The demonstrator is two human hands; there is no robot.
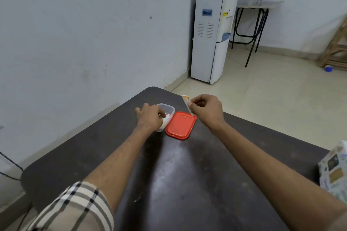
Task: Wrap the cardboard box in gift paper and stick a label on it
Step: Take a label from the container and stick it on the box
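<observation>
Red lid [180, 125] lies just beside the clear tub [168, 108] on the tabletop [90, 155]. Left hand [149, 116] grips a pale roll [163, 122] at the tub. Right hand [205, 109] pinches the label [187, 101] – a strip, slanting. The wrapped box [334, 172] sits far right, half out of view.

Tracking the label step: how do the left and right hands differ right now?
The left hand curls round a pale roll at the clear container; the right hand pinches a small paper strip. The left hand sits left of the red lid, the right hand right of it. Both show curled fingers above the table.
</observation>
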